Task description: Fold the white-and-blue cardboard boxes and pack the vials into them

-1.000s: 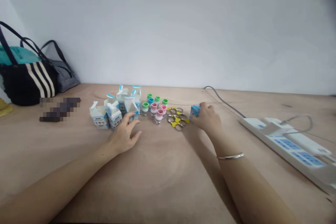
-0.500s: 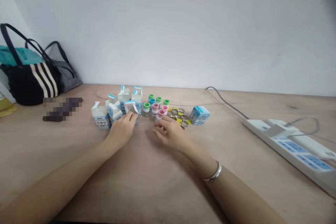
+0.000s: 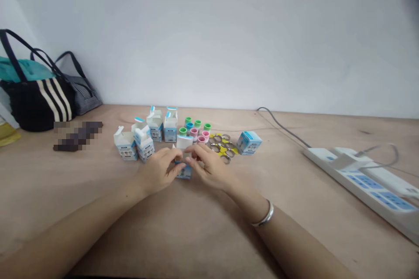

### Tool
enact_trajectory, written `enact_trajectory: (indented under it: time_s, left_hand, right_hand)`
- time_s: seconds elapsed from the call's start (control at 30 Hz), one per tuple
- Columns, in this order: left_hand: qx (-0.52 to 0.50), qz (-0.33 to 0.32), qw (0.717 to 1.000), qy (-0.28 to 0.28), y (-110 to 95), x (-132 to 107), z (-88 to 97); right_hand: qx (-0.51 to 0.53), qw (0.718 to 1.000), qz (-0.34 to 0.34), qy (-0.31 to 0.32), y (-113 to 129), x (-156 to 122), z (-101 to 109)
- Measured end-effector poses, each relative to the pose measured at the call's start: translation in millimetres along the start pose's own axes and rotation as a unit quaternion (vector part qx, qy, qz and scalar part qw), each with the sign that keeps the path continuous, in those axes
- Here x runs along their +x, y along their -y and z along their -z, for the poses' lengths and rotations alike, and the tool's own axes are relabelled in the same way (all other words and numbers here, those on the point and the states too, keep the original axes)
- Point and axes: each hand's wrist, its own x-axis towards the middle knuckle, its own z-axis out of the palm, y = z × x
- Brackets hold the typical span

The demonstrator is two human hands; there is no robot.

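A small blue-and-white carton [image 3: 183, 173] sits on the wooden table [image 3: 294, 231] between the two hands, its white top flap [image 3: 184, 142] standing open above the fingers. The left hand [image 3: 157, 171] presses in from the left, with its fingers [image 3: 173, 154] curled closely over the carton's left side. The right hand [image 3: 210, 168] comes in from the right, its fingers [image 3: 197, 152] bent and pinching the far right side, so the carton is held between both hands and partly hidden. Its printed panels show blue bands and small pictures, but no writing can be read. Just beyond it stand more open cartons [image 3: 170, 130] in a loose cluster, with small vials [image 3: 194, 134] with green, blue and pink caps to their right. Further right lie metal hose clamps [image 3: 222, 146] with yellow pieces, then a blue-printed cube-shaped carton [image 3: 248, 142]. A bracelet [image 3: 266, 214] circles the right wrist.
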Motion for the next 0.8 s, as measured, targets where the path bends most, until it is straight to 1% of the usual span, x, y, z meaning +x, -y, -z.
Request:
enact_trajectory:
  time_s: [0.1, 0.2, 0.27, 0.37, 0.43, 0.47, 0.53, 0.6, 0.67, 0.7, 0.73, 0.8]
  left_hand:
    - [-0.055, 0.031, 0.997, -0.049, 3.7, -2.6, -1.5]
    - [-0.058, 0.077, 0.994, -0.049, 7.1, -2.9, 0.8]
    - [-0.036, 0.08, 0.995, -0.04, 9.1, -3.1, 2.5]
    - [-0.03, 0.064, 0.997, -0.033, 11.4, -5.5, 1.4]
    - [-0.062, 0.065, 0.996, -0.021, 12.7, -8.6, -2.3]
    - [-0.08, 0.067, 0.994, -0.013, 13.2, -10.3, -4.6]
    - [-0.105, 0.071, 0.992, -0.005, 14.3, -13.4, -8.6]
    - [-0.121, 0.075, 0.99, -0.012, 15.3, -15.5, -11.3]
    - [-0.141, 0.075, 0.987, -0.017, 16.4, -16.8, -12.7]
    - [-0.153, 0.074, 0.985, -0.018, 17.0, -17.3, -13.4]
    - [-0.167, 0.074, 0.983, -0.019, 17.7, -17.7, -14.1]
    - [-0.195, 0.077, 0.978, -0.021, 19.3, -18.5, -16.1]
  right_hand:
    - [0.047, 0.997, -0.037, -0.045, -1.4, -2.0, -2.0]
    - [0.128, 0.984, -0.108, -0.065, -1.8, -3.7, -3.5]
    - [0.211, 0.96, -0.174, -0.066, -1.1, -4.5, -4.7]
    - [0.327, 0.908, -0.255, -0.057, 1.3, -6.2, -5.8]
    - [0.362, 0.889, -0.277, -0.05, 2.6, -7.4, -5.5]
    - [0.364, 0.887, -0.278, -0.049, 2.7, -7.9, -5.0]
    - [0.337, 0.902, -0.262, -0.059, 0.5, -7.4, -3.2]
    - [0.262, 0.934, -0.228, -0.088, -4.8, -3.6, 0.0]
    - [0.14, 0.966, -0.18, -0.122, -12.1, 5.2, 4.7]
    - [0.067, 0.977, -0.155, -0.128, -15.8, 11.5, 7.4]
    - [-0.007, 0.983, -0.131, -0.126, -19.1, 18.9, 10.0]
    - [-0.144, 0.98, -0.094, -0.097, -24.1, 35.7, 13.8]
